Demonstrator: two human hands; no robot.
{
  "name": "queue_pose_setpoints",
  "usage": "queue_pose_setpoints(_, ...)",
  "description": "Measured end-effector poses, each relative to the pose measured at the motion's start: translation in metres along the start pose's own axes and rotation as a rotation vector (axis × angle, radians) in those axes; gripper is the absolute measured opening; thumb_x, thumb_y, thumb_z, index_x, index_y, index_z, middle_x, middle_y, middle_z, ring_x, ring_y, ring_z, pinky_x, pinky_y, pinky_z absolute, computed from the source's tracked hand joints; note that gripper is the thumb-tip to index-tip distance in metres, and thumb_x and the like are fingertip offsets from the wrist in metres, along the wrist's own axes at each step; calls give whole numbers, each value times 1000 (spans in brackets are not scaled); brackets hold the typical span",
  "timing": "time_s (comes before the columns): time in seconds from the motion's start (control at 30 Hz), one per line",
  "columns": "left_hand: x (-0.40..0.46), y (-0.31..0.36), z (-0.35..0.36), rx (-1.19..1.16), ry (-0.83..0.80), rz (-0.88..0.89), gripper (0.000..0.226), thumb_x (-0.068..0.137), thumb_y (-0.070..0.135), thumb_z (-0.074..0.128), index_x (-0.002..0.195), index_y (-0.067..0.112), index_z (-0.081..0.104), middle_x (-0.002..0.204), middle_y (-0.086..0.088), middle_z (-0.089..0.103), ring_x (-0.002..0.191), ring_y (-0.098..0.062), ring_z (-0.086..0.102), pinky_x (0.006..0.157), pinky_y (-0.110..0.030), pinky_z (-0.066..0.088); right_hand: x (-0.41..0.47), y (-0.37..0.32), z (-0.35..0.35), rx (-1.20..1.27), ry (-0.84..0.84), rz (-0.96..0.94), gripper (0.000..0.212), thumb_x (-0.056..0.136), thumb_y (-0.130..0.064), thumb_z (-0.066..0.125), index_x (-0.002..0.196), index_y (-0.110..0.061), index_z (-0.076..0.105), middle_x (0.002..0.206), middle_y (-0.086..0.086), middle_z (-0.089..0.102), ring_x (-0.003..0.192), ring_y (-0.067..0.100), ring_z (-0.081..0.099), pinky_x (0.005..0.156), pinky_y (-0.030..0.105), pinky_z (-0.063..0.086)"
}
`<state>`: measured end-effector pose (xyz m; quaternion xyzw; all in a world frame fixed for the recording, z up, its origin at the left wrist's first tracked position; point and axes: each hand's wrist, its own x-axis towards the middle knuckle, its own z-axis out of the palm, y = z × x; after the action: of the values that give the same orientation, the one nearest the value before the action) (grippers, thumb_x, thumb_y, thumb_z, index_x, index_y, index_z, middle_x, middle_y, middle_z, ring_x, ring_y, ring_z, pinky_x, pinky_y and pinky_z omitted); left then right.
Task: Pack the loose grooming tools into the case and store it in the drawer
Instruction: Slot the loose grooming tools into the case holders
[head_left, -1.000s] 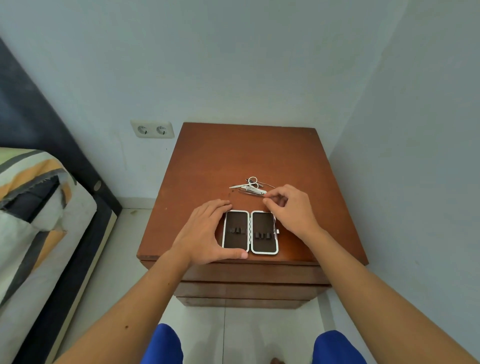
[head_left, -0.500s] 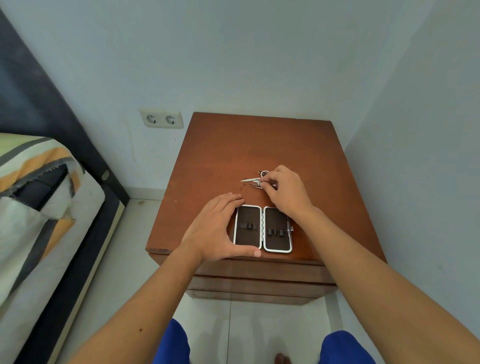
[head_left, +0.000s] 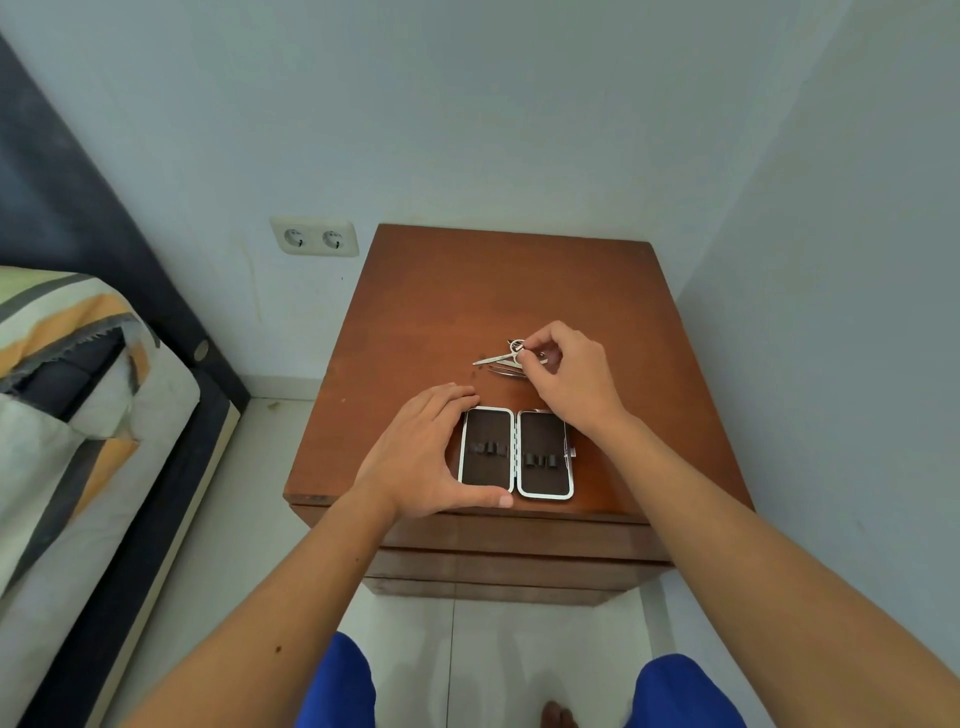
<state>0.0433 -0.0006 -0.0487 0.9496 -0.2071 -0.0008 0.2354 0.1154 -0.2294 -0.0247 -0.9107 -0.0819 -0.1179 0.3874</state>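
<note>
Our right hand (head_left: 569, 376) is pinched shut on the scissors (head_left: 501, 357), fingertips at the finger loops, the blades pointing left and looking just clear of the worktop (head_left: 467, 291). Our left hand (head_left: 423, 457) lies spread and flat against the left side of the case (head_left: 517, 453), thumb along its near edge, bracing it rather than gripping anything.

The case lies open near the front edge of the worktop, both halves face up. The elastic loops in each half look empty, so we judge nothing is packed yet. Just beyond the case, under the scissors, at least one more slim metal tool, perhaps tweezers (head_left: 504, 370), lies loose; our right hand hides whatever else may be there.

So we are at the first tool. Left to do: slide the scissors under a loop, pack the rest, close the case, then open a drawer (head_left: 509, 543) below and put it in. The drawers look shut.
</note>
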Motion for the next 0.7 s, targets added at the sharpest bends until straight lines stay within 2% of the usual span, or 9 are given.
queue_pose_setpoints(0.1,0,0,0,5,1,2,129,58,100,66,158,24,39,165,9,36,154,-11,27,127,-32,17,-4,-2,-5,149,20,83,9,93,-27,74,98,-25,67,85,-8,70,75,13,62,71,28,53)
queue_pose_setpoints(0.2,0,0,-1,-1,-1,-1,129,58,101,66,158,24,40,165,9,36,154,-12,28,129,-38,22,-12,-4,-14,253,-44,111,20,95,-25,74,115,-24,71,90,-4,75,82,16,70,78,30,59)
queue_pose_setpoints(0.3,0,0,-1,-1,-2,-8,129,57,101,65,158,25,40,165,10,36,153,-11,27,129,-39,23,-25,1,-19,347,-116,157,14,95,-21,76,108,-25,77,92,2,79,81,20,72,82,40,62)
queue_pose_setpoints(0.4,-1,1,-1,2,-8,-11,130,57,102,64,158,25,39,165,10,36,153,-11,27,129,-40,24,-39,8,-18,371,-155,188,11,91,-25,80,101,-27,78,91,0,80,81,17,72,87,43,60)
queue_pose_setpoints(0.57,-2,3,0,-12,7,-14,128,56,100,67,156,25,43,163,10,39,153,-11,29,128,-40,24,-57,12,-15,314,-227,183,11,88,-32,82,98,-30,78,86,-7,80,73,7,61,78,38,54)
queue_pose_setpoints(0.63,-2,2,0,-22,19,-13,127,56,100,68,155,24,45,162,10,40,152,-11,30,127,-42,26,-61,9,-16,255,-252,167,10,89,-31,82,98,-31,78,86,-11,79,72,3,58,74,29,51)
queue_pose_setpoints(0.7,-2,2,0,-23,19,-18,127,56,100,68,155,24,45,163,10,40,152,-11,30,127,-42,26,-66,7,-18,163,-258,119,10,89,-33,81,98,-33,78,87,-15,78,79,0,57,75,19,43)
